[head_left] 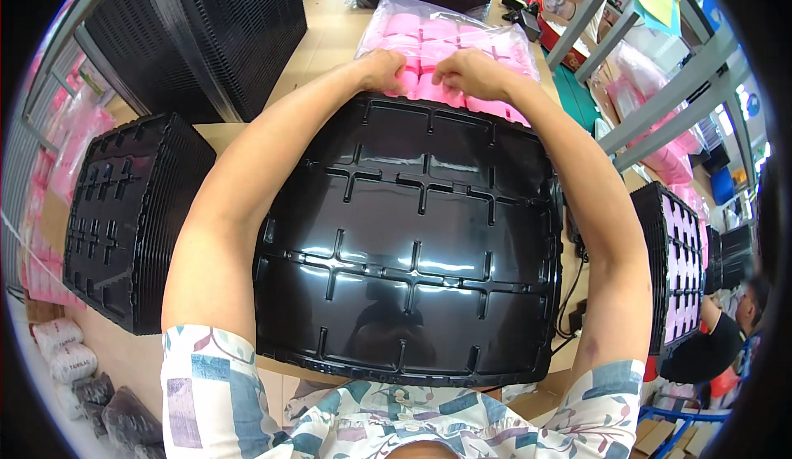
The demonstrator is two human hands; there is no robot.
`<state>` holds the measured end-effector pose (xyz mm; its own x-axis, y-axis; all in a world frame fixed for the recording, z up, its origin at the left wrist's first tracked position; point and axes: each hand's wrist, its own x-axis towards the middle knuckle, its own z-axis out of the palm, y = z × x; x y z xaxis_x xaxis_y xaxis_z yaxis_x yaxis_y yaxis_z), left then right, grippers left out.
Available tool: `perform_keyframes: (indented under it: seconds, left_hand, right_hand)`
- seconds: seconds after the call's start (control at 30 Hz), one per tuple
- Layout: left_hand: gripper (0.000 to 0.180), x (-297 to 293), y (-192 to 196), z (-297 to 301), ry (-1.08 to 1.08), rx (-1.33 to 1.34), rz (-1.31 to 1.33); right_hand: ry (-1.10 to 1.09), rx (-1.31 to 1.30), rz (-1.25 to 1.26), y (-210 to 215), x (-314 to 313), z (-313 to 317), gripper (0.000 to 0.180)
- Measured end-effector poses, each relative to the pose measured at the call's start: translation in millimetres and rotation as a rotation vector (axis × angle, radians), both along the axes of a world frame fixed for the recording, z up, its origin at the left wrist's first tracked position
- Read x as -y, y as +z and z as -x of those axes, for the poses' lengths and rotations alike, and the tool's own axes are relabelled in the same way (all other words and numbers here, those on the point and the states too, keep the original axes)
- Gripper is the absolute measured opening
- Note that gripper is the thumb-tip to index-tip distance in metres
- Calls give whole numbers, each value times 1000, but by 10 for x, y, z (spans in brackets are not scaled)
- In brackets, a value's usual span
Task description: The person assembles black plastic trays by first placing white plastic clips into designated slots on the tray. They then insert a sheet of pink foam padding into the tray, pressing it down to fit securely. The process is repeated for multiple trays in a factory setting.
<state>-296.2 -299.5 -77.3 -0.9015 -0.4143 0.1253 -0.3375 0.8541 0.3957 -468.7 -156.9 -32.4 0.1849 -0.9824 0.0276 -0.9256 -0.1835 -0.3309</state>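
Observation:
A black plastic tray (412, 236) with moulded cross-shaped ridges lies right in front of my body. Beyond its far edge sits a clear plastic bag (511, 42) with rows of pink rounded pieces (437, 32) in it. Both my arms reach across the tray to these pieces. My left hand (386, 69) has its fingers curled down onto a pink piece at the bag's near side. Close to its right, my right hand (474, 74) bends its fingers round another pink piece. The fingertips of both hands are partly hidden among the pieces.
Tall stacks of black trays (198, 30) stand at the far left, with a smaller tray stack (124, 220) nearer. On the right, another tray stack (676, 269) holds pink pieces. A grey metal frame (660, 117) rises at the right. Other people work at the far side and the right.

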Motion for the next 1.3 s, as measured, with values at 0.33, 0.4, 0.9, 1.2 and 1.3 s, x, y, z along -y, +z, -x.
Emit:
perform_keyframes:
  seconds: [0.33, 0.4, 0.9, 1.2, 1.3]
  left_hand:
    - [5, 131, -36, 38, -3, 137, 18]
    - [6, 134, 127, 13, -6, 73, -50]
    - [37, -250, 305, -214, 125, -664, 584]
    - [16, -281, 1105, -512, 99, -653, -75]
    - [16, -498, 1217, -846, 18, -558, 234]
  right_hand:
    - [-74, -264, 34, -371, 527, -18, 19]
    - [-86, -222, 102, -376, 512, 47, 19]
    - [-349, 395, 81, 401, 463, 189, 33]
    - [-226, -460, 1029, 492, -123, -499, 54]
    - [-286, -683, 996, 501, -475, -444, 41]
